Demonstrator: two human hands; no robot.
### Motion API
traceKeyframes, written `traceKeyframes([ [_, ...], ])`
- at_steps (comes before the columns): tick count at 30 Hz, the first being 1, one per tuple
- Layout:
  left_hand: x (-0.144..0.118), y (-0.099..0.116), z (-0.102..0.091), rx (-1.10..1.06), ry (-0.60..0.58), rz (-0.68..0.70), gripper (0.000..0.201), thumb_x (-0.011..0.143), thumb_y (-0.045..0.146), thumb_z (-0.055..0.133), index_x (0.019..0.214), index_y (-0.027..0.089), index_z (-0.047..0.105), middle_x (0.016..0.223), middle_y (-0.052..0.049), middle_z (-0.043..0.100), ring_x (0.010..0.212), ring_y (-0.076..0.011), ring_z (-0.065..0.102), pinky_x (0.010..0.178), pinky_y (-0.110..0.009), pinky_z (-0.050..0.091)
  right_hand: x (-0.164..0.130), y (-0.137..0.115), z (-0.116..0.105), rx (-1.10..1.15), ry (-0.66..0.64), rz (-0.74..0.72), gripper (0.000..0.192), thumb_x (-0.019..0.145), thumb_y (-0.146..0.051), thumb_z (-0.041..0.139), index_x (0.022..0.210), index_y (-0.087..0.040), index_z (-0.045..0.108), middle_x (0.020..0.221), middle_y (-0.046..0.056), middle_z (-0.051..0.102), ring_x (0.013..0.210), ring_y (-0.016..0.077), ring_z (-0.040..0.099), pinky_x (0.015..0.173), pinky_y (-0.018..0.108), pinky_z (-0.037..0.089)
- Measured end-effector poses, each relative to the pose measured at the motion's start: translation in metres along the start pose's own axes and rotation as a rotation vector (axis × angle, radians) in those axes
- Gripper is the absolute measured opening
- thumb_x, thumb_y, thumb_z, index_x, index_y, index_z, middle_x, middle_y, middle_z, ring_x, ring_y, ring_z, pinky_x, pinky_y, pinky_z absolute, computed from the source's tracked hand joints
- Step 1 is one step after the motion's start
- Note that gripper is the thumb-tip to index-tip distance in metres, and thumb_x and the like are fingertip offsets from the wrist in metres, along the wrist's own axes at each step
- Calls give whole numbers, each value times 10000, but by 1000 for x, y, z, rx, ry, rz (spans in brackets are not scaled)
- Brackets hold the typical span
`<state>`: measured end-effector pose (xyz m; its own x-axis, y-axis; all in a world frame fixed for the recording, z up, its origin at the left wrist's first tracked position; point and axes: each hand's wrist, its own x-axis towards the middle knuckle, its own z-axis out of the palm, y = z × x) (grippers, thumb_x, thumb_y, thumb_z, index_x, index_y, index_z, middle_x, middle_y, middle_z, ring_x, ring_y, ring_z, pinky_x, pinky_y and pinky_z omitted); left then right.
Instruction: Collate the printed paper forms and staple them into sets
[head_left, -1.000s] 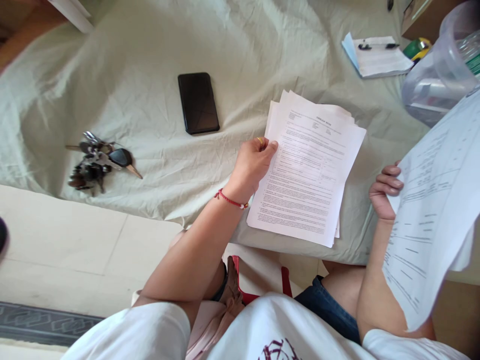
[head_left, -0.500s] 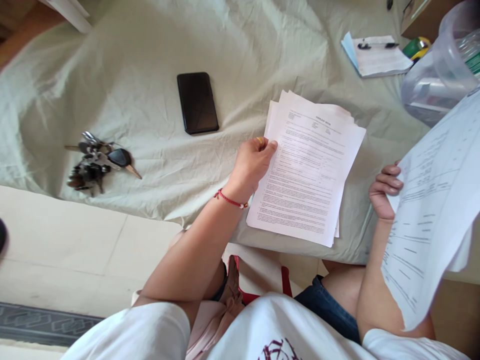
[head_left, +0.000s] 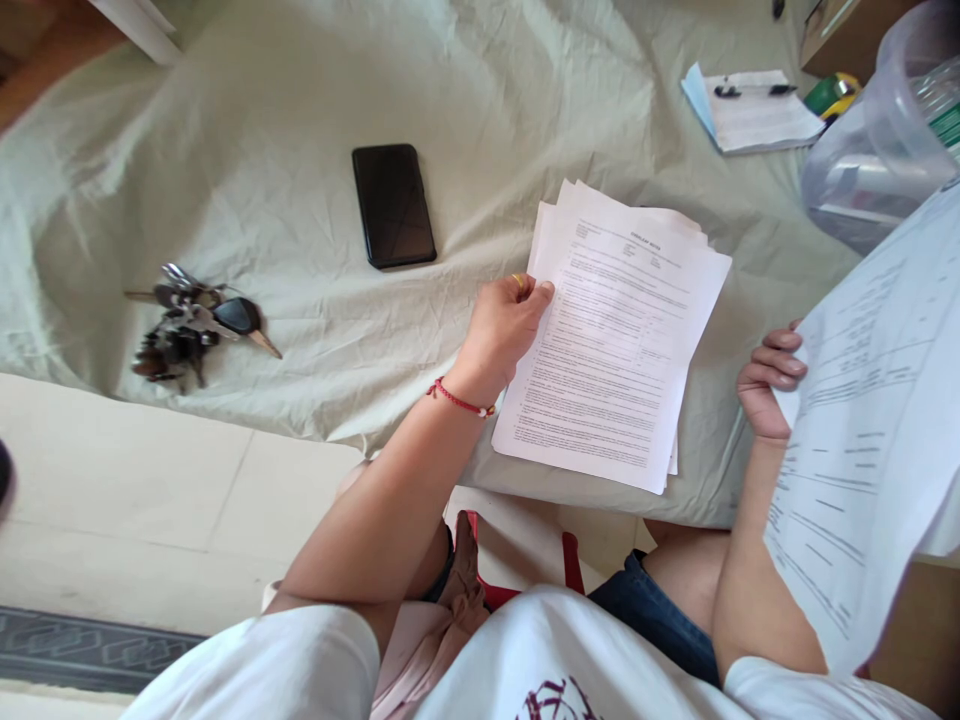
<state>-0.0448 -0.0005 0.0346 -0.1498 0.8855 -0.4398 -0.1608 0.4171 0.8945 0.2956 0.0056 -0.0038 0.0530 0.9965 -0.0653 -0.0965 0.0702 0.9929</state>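
Observation:
A stack of printed papers [head_left: 600,370] lies on the cloth-covered table in front of me, its sheets slightly fanned at the top. My left hand [head_left: 510,325] pinches the stack's left edge, thumb on top and fingers curled beneath. At the right, my right hand [head_left: 772,380] is closed on the edge of some raised printed sheets [head_left: 855,430]. These sheets hang tilted over my right forearm, and their far side runs out of view. The right thumb is hidden behind the paper.
A black phone [head_left: 394,205] and a bunch of keys [head_left: 195,325] lie left of the stack. Toward the back right are a notepad [head_left: 765,120] with a pen, a tape measure [head_left: 832,95], a clear plastic bin [head_left: 847,190] and a cardboard box [head_left: 840,40]. The table's front edge borders my lap.
The lower corner of the sheets in my right hand has swung slightly to the right and down. My left hand and the stack look almost unmoved.

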Motion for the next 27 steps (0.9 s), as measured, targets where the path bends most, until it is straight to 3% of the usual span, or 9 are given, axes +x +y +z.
traceKeyframes([
  [3,-1,1,1,-2,13,-7,447,1107,172,647,685,203,502,681,32,478,613,-90,445,590,-259,331,2,0,-1,-1089,311,-241,248,928,-136,598,1053,-342,655,746,-29,499,428,97,293,253,212,162],
  [5,-1,2,2,2,20,-10,452,1104,168,651,680,204,500,680,32,482,616,-92,444,591,-261,327,2,-2,0,-1405,315,-282,220,965,-177,533,1061,-341,644,729,-25,542,400,117,392,253,222,290],
  [7,-2,3,2,4,20,-14,452,1106,165,642,678,205,503,681,28,491,623,-99,453,597,-266,334,1,-3,1,-1477,302,-275,261,980,-165,495,1085,-351,646,727,-22,575,392,129,446,264,229,355],
  [13,1,-1,0,1,5,8,435,1098,180,657,692,212,503,693,20,513,634,-115,475,615,-280,349,-4,8,-8,-1379,303,-252,355,940,-113,539,1110,-382,697,710,-24,588,379,132,444,259,234,343],
  [20,0,-2,0,32,12,25,406,1098,211,641,708,204,530,688,25,508,642,-109,452,616,-273,323,0,23,-29,-1682,171,-390,215,956,-56,529,1006,-250,607,689,-106,553,348,16,472,288,57,319],
  [24,-2,-1,-3,38,27,24,385,1079,193,643,704,201,554,684,19,514,636,-111,470,619,-281,327,7,18,-35,-1814,157,-327,158,940,-63,585,952,-219,611,666,-115,582,342,-16,476,307,7,276],
  [27,-3,-2,-5,46,22,12,375,1071,192,637,704,206,559,685,15,516,637,-118,495,623,-290,332,12,11,-37,-1787,145,-316,135,961,-93,579,934,-223,604,648,-119,581,320,-21,459,300,-2,243],
])
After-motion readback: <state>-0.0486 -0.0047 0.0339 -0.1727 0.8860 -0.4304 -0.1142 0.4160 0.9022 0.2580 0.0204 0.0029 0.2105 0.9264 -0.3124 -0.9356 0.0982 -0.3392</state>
